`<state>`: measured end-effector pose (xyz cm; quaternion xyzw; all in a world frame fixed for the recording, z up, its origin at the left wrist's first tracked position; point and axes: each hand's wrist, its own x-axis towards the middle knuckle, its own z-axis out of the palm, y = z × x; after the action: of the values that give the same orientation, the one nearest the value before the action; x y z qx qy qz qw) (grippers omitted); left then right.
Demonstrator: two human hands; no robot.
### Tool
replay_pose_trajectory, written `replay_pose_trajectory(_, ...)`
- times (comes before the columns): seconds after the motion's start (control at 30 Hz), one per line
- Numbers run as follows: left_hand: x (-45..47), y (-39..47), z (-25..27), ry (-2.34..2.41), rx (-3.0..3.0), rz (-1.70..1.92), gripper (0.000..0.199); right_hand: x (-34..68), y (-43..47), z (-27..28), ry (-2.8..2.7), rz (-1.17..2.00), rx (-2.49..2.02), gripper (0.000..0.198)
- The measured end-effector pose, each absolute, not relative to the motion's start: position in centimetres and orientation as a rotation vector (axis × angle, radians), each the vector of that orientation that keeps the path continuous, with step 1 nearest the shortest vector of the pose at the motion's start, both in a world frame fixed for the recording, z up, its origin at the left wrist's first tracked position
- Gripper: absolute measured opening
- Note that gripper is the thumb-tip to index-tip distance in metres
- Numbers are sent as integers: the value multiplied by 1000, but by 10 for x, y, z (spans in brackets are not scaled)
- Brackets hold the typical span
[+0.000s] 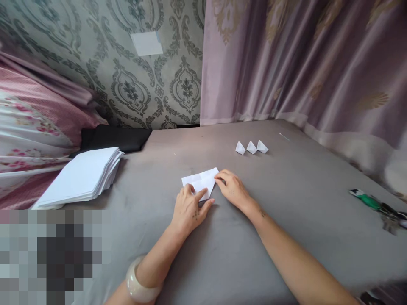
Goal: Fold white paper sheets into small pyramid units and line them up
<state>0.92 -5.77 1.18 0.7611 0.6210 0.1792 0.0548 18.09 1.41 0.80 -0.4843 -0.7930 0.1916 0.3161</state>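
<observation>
A small white sheet of paper [199, 179], with crease lines across it, lies on the grey cloth-covered surface in front of me. My left hand [191, 206] rests on its near edge, fingers spread and pressing it down; a pale bangle [135, 281] circles that wrist. At the sheet's right corner, my right hand [231, 188] pinches the paper between thumb and fingertips. Beyond the hands, to the right, three small folded paper pieces [252, 147] stand in a row, each pointed at the top.
A thick stack of white paper [81, 176] lies at the left, near a black flat item [116, 138]. Keys with a green tag [370, 202] sit at the right edge. A thin white stick [284, 136] lies far right. Patterned wallpaper and curtains [241, 63] border the back.
</observation>
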Motion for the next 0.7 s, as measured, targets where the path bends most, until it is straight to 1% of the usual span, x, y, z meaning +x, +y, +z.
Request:
replay_pose_trajectory(0.13, 13, -60, 12, 1840, 2321, 514, 45, 172, 7, 3, -2270, 498, -1123, 20)
replay_pose_trajectory(0.3, -7, -54, 12, 1817, 2351, 457, 38, 173, 3, 1, -2400, 416, -1124, 23)
replay_pose_trajectory(0.47, -29, -45, 13, 1624, 2413, 371, 35, 173, 1, 1, -2404, 419, -1113, 22)
replay_pose_trajectory(0.6, -28, -44, 16, 1538, 2581, 333, 26, 170, 5, -4, -2345, 469, -1120, 20)
replay_pose_trajectory(0.7, -22, -46, 19, 1510, 2706, 286, 26, 170, 11, -8, -2314, 487, -1099, 20)
